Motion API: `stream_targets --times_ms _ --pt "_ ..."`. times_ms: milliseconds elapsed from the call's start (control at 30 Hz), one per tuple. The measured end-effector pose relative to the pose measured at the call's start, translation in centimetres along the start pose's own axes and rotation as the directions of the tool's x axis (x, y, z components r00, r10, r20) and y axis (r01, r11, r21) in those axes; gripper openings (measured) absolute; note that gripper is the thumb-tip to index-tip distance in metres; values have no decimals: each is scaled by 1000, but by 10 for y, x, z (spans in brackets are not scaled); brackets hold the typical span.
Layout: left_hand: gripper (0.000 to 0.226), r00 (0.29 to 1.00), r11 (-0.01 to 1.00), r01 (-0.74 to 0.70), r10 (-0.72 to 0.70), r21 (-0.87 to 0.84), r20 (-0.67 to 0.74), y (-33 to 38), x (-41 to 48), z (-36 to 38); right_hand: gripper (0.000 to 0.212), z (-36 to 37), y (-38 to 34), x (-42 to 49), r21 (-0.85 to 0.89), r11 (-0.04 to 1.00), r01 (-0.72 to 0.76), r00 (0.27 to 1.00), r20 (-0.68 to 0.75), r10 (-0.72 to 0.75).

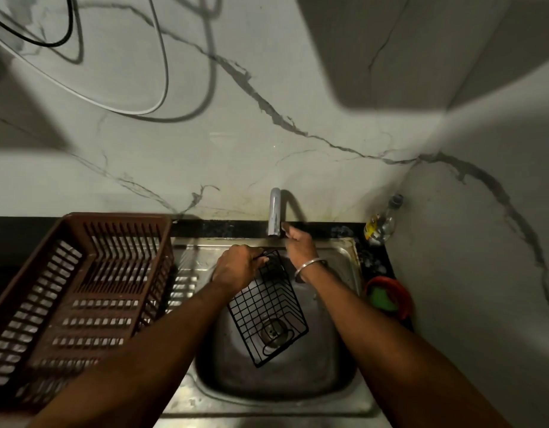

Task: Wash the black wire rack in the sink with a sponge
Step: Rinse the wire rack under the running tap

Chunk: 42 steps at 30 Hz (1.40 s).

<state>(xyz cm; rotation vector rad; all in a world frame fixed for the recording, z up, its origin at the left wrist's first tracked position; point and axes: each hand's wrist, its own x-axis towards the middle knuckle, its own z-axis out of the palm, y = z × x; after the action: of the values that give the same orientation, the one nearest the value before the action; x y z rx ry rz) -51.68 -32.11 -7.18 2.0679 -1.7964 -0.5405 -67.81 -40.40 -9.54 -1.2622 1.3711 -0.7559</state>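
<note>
The black wire rack [268, 307] lies tilted inside the sink [338, 375], its long axis running from the far-left rim, just below the tap, toward the near right, where its lower end sits over the drain [274, 332]. Its upper end is raised against the far wall of the basin.

The left hand [237, 267] is the nearer hand to the rack: its grip is closed around the rack's upper edge, fingers curled over the wire, holding that end up. The right hand [299, 245] is just beside the rack's upper corner, at the base of the tap [274, 211]. Its fingers are curled, apparently on the tap's lever or on some small object (the frame is too dim to tell which), so the state of this grip cannot be told with certainty.

No water stream is discernible. No sponge is visible in either hand; a green item [381, 299], possibly the sponge, rests in a red holder [401, 298] on the worktop [372, 261] to the right of the sink, nearer the right hand.

A brown plastic dish basket [81, 291] stands to the left of the sink. A clear bottle [381, 222] stands in the far-right corner against the marble wall.
</note>
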Motion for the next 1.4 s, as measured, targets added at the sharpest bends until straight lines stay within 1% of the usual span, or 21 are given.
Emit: stream_targets --times_ms 67,133,167,233,267,333,400,467,533,633,700,767,867,933,967,1067,1133,1233,1333,1367,1400 --pt "23 1000 1000 -12 12 -9 11 1 3 -2 45 12 -3 10 2 1000 -14 1000 8 14" --pt "20 1000 1000 -21 21 -13 12 0 6 -4 33 25 -1 19 -81 997 7 999 34 -4" --pt "19 1000 1000 -21 21 -18 10 -2 8 -4 29 30 1 21 -98 995 -13 999 41 17" --pt "19 999 999 -31 31 -25 12 -5 10 -5 29 35 3 25 -50 998 -44 998 39 46" --pt "19 999 999 -36 37 -25 19 -7 11 -5 27 34 3 27 -12 1000 -28 1000 9 28" --pt "18 998 999 -39 39 -13 39 -9 12 -5 17 29 0 27 52 997 48 993 -110 -42" --pt "19 998 999 -37 37 -7 57 -10 14 -4 18 28 1 32 52 996 67 986 -159 -58" --pt "21 997 999 -44 44 -1 66 -10 15 -2 28 31 5 35 29 999 21 996 -89 -18" --pt "21 997 999 -51 51 -5 60 -8 16 -2 32 33 8 40 -5 1000 -16 1000 -1 16" --pt "22 996 997 -60 63 -51 56 -6 20 -4 35 35 -3 34 -47 998 48 976 215 -37" --pt "22 996 997 -54 58 -54 74 -6 21 -4 41 40 -2 36 -53 998 37 954 299 -19" --pt "24 995 998 -27 32 -56 91 -7 21 -5 39 40 -1 34 62 998 -25 957 289 6" --pt "26 992 998 -39 44 -48 118 -8 21 -4 20 29 -5 27 222 973 -68 977 211 20" --pt "25 991 997 -66 71 -44 117 -7 22 -5 22 20 -4 20 297 952 -70 988 156 24" --pt "25 990 996 -76 81 -53 113 -5 23 -6 23 16 -1 14 286 957 -51 989 148 8" --pt "23 985 987 -137 145 -85 96 0 26 -10 19 6 10 -10 96 987 130 973 179 -146" --pt "20 979 984 -157 167 -88 113 1 28 -12 25 -1 15 -24 -70 960 271 950 178 -255" --pt "16 973 978 -159 179 -138 148 3 27 -10 33 -10 14 -28 -316 855 411 912 166 -376" --pt "16 977 979 -126 150 -163 149 5 27 -10 31 -15 3 -27 -508 721 472 881 239 -408" --pt "16 979 980 -112 137 -162 151 5 27 -11 29 -16 2 -26 -551 682 481 873 235 -426" --pt "17 978 984 -118 138 -133 157 6 27 -13 27 -17 -1 -26 -574 674 466 878 204 -433"
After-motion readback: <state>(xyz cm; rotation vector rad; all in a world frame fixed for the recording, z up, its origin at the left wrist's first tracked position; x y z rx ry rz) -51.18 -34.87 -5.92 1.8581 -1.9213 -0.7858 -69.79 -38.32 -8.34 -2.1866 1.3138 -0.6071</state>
